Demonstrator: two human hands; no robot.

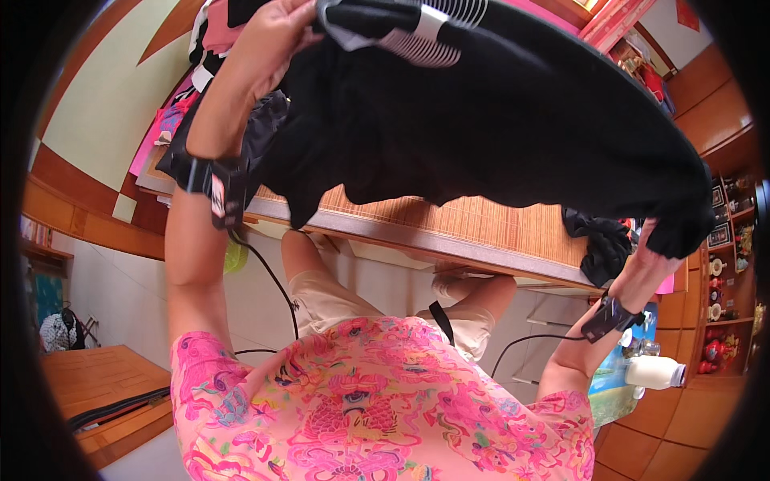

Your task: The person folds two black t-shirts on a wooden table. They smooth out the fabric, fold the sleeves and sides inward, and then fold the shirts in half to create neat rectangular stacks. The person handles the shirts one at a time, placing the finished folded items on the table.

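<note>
A black cloth garment (481,120) with a grey-and-white striped part (421,48) is stretched out in the air in front of me. My left hand (289,30) grips its upper left edge beside the stripes. At the far right my right hand (662,240) is inside or behind the garment's end, its fingers hidden by the black cloth. Below the garment shows a bench or bed covered with a bamboo mat (421,222). Each forearm bears a strapped black device with a cable.
Dark clothes (267,114) and coloured clothes (171,117) lie at the left. A crumpled black cloth (604,246) rests at the mat's right end. On the right, a small table (607,403) holds a white bottle (652,371); shelves stand beyond. A wooden stool or cabinet (114,379) is at lower left.
</note>
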